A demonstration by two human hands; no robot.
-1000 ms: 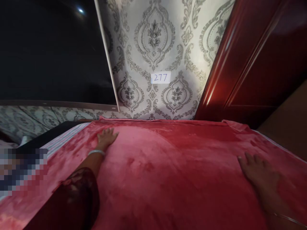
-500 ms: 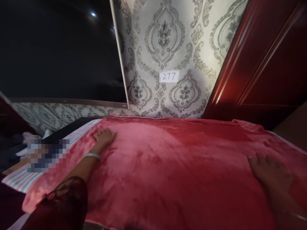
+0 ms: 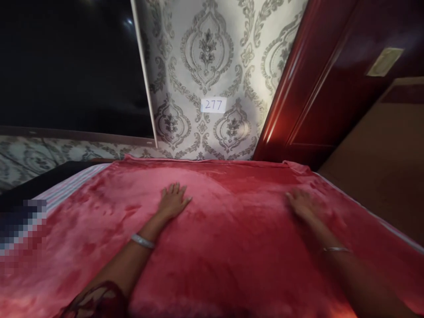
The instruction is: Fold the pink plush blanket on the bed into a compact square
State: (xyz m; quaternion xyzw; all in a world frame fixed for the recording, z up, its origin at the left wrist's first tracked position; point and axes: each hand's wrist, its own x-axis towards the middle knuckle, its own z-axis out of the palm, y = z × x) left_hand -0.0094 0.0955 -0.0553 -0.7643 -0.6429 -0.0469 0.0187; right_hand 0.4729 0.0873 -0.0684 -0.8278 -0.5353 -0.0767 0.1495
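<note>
A plush red-and-pink blanket [image 3: 232, 247] is spread wide across the surface in front of me. My left hand [image 3: 172, 202] lies palm down on its left-middle part, fingers spread. Over on the right, my right hand [image 3: 301, 204] rests on the blanket too, fingers apart and slightly blurred. Neither hand grips anything. At the far right the blanket's back edge has a small folded-over corner [image 3: 296, 166]. Beneath it, a striped cloth [image 3: 74, 183] shows along the left side and as a thin strip on the right.
A large dark screen [image 3: 73, 70] hangs at upper left. Patterned wallpaper [image 3: 207, 48] with a paper label [image 3: 213, 105] reading 277 is behind the blanket. A dark red wooden door [image 3: 318, 88] stands right, beside a brown panel [image 3: 380, 154]. A dark surface [image 3: 49, 174] lies at left.
My left hand has moved right across the blanket, toward its middle. My right hand has moved left and farther forward. The view has turned to the right.
</note>
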